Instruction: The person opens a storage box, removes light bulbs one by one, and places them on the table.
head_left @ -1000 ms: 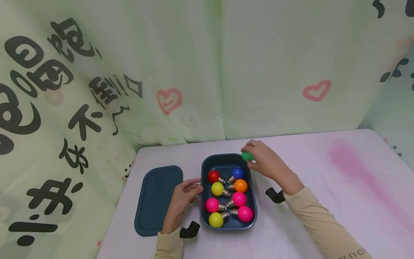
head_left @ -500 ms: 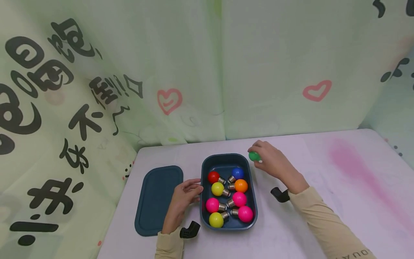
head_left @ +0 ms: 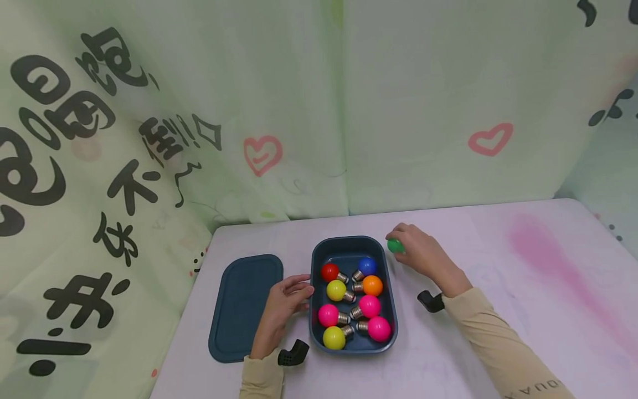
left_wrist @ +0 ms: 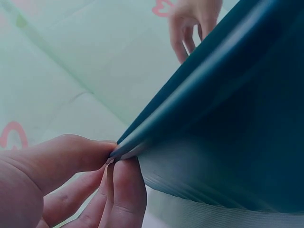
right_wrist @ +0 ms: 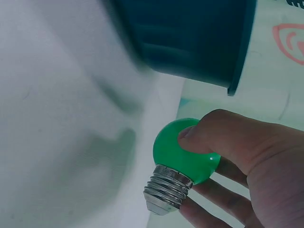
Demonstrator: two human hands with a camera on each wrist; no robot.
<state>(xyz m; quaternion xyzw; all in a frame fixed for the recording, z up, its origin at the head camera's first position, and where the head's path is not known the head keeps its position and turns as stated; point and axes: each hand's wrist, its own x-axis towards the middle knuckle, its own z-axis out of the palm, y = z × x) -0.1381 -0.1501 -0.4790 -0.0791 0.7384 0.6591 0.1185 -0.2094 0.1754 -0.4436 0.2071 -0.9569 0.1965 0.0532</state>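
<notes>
Left hand (head_left: 284, 305) low, left arm (head_left: 261, 379) in from the bottom edge, beige sleeve down to the wrist, fingers pointing toward the right side. Left wrist view: left thumb (left_wrist: 71, 152) on top, left fingers (left_wrist: 129, 190) bent underneath, tips pinching. Right hand (head_left: 423, 252) farther forward, well apart from the left; right arm (head_left: 498, 338) runs diagonally in from lower right, sleeved the same, back of hand up. Right wrist view: right thumb (right_wrist: 228, 135) pressed across the front, fingers behind, gripping.
</notes>
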